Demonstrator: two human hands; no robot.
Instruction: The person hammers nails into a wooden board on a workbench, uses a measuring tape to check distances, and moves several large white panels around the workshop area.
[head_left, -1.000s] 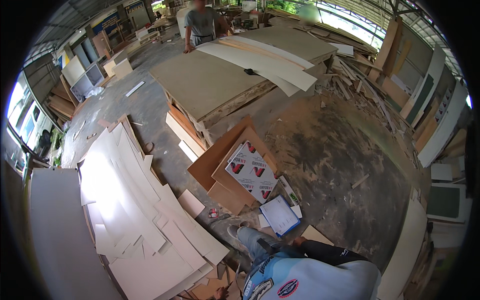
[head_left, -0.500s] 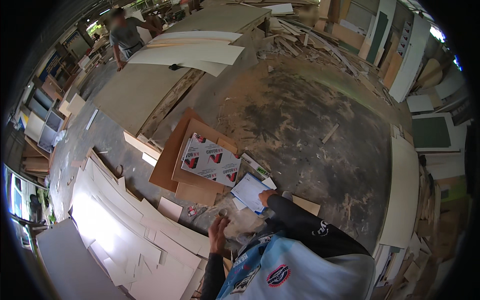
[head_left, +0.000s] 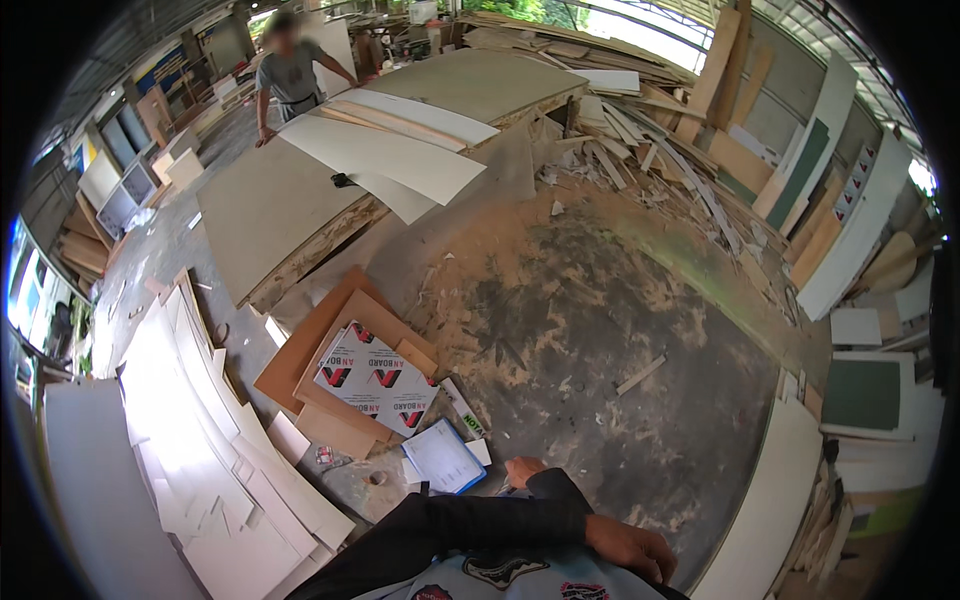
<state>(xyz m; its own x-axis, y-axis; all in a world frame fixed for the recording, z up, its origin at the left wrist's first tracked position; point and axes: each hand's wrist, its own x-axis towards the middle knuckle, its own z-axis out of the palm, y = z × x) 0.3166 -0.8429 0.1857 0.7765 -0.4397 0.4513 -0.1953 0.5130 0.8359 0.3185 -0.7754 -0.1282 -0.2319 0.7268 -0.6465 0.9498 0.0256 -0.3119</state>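
My left arm crosses low in front of my body, and my left hand hangs at the right with its fingers loosely extended. Nothing shows in it. My right hand is just beyond that arm, with fingers curled in; whatever they may hold is hidden. To its left lies a blue-edged clipboard with a written sheet on top, apart from both hands. Behind the clipboard are a grey-white printed board on brown sheets and a narrow labelled strip. A small ring-shaped roll sits left of the clipboard.
White offcut sheets overlap at the left. A big worktable with pale panels stands ahead, a person at its far side. Scrap wood is heaped at the back; boards lean along the right.
My right hand has come off the clipboard. My left hand has swung from the left across my body to the right. The view has tilted up and shifted right.
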